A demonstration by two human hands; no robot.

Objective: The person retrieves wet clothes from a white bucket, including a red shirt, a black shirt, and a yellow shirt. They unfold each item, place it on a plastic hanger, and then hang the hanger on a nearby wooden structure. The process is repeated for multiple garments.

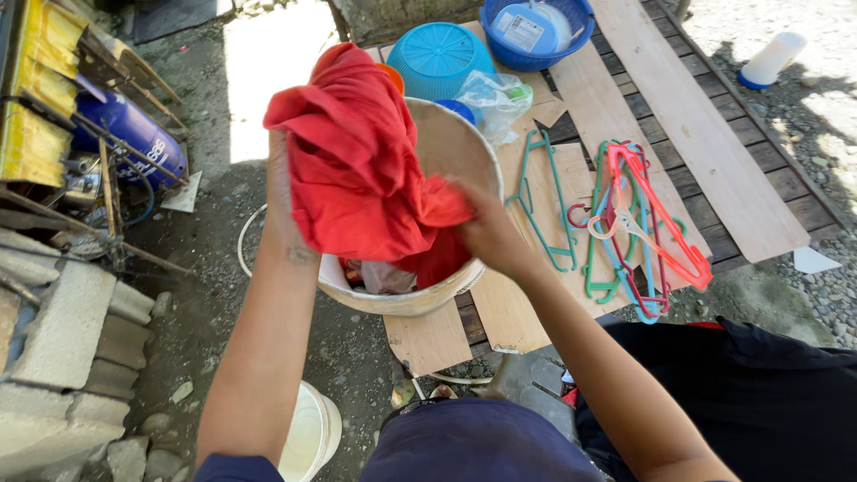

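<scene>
Outdoor yard, wooden plank surface with plastic hangers. Both hands, left hand and right hand, grip a red cloth lifted over the white bucket; more clothes still inside, nothing's on the hangers yet.

Soft matt red cloth — smooth plastic bucket — rough wooden planks

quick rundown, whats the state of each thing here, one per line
red cloth: lifted, bunched, draped over the bucket
left hand: raised, mostly hidden under the cloth
right hand: gripping the cloth's lower part
white bucket: upright, clothes inside
hangers: lying in a tangled pile on boards
turquoise basket: upside down
</scene>
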